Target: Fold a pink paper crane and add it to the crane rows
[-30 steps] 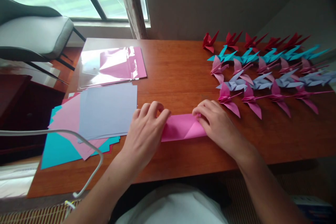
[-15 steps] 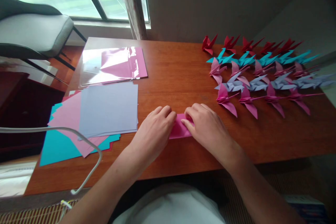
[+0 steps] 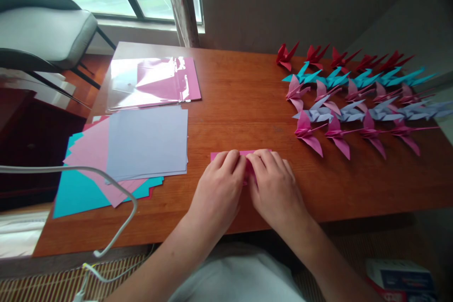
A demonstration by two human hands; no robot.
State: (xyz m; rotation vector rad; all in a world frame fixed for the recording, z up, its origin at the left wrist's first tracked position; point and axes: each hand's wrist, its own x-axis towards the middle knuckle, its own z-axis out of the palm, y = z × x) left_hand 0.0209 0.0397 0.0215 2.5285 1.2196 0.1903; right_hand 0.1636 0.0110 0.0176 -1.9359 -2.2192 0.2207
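Observation:
A folded sheet of bright pink origami paper (image 3: 215, 155) lies near the front of the wooden table, mostly covered by my hands. My left hand (image 3: 222, 181) is closed on its left part, fingers bent down over the paper. From the other side my right hand (image 3: 274, 181) grips the paper, thumb and fingers pinched close to the left fingertips near the middle. A strip of pink shows behind the knuckles of both hands. The fold under the fingers is hidden.
Rows of paper cranes stand at the right: red, turquoise (image 3: 336, 76), light pink, pale blue and magenta (image 3: 338, 136). Loose paper sheets (image 3: 146, 144) lie left, with a clear packet (image 3: 152, 82) behind. A white cable (image 3: 116, 184) arches over the front left. A chair (image 3: 46, 28) stands beyond.
Both hands have come closer together at the middle of the pink paper. More of its far edge now shows to either side. The view has shifted slightly.

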